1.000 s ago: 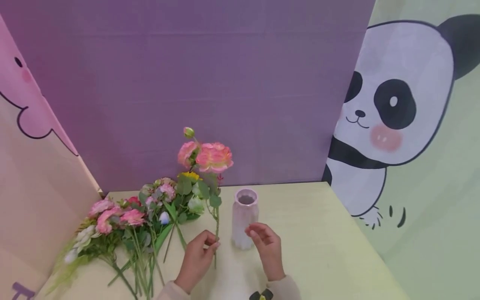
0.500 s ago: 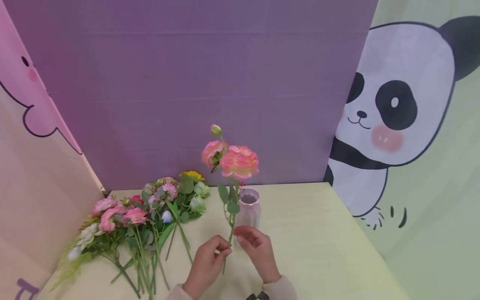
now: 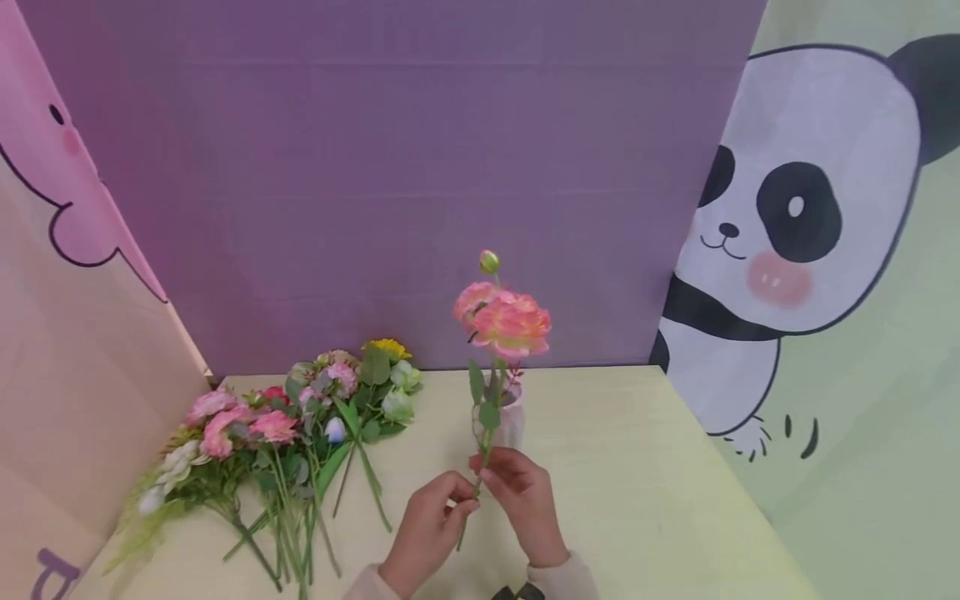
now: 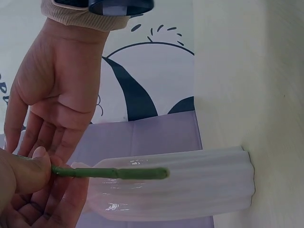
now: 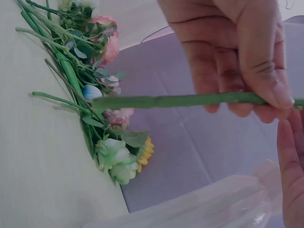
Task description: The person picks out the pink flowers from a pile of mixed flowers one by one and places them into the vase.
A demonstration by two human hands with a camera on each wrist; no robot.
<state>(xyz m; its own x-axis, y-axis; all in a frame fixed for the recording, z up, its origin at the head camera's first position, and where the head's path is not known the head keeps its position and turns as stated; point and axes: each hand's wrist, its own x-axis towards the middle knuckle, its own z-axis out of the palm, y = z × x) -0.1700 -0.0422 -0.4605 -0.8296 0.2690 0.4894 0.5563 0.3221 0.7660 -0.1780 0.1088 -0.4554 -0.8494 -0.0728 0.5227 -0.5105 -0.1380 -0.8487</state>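
Observation:
A long-stemmed pink peony (image 3: 512,323) with a second bloom and a bud stands nearly upright before the purple backdrop. My left hand (image 3: 431,521) pinches its green stem (image 4: 118,173) low down between thumb and fingers, and the cut end sticks out below. Just above that grip, my right hand (image 3: 522,500) has its thumb and index finger at the stem, one on either side. Behind the flower stands a pale pink, glossy ribbed vase (image 3: 512,425), partly hidden by the leaves and my right hand. The left wrist view shows the vase (image 4: 190,185) lengthwise beyond the stem end.
On the table's left lies a spread of cut flowers (image 3: 273,427), pink, white and green blooms with a yellow one at the back, stems toward me. The purple backdrop (image 3: 420,167) rises at the table's far edge. A panda-printed wall (image 3: 817,250) borders the right.
The left hand has carried the peony rightward, so it now overlaps the vase. The right hand has shifted slightly left, and its fingertips have come to the stem.

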